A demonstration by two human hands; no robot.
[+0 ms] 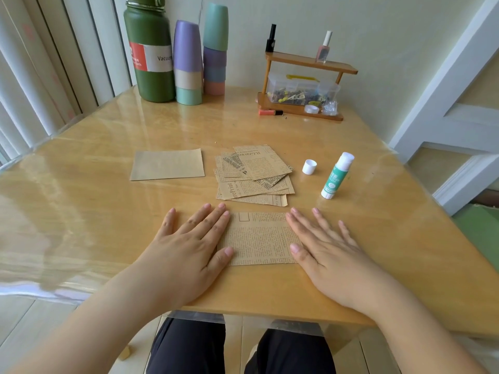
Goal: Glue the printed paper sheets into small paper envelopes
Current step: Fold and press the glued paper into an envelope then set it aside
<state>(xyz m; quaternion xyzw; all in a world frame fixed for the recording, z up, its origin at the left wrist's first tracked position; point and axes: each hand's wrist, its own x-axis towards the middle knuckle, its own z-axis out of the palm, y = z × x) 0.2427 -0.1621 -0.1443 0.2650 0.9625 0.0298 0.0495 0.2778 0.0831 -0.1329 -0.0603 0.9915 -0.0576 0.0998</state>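
I can't read the small print on the printed sheet (259,238), and both of its side edges are hidden under my hands. The left hand (189,238) lies flat on its left edge, the right hand (324,247) flat on its right edge; neither grip is closed, the fingers straight and spread, pressing the paper down. The sheet sits at 6 o'clock on the bench (108,211), a glossy pale wooden top under a clear cover, with a cream wall behind and blinds at 9 o'clock. Just beyond it, toward 12, lies a loose pile of printed sheets (253,174). A plain brown paper (167,164) lies at 10 o'clock, apart from the pile. At 2 o'clock the uncapped glue stick (337,175) stands, its white cap (309,166) just beside it. Far back, a green flask (151,49) cut off at the top, stacked cups (201,58), and a small wooden rack (305,85) holding bottles and a clear box whose contents I cannot make out.
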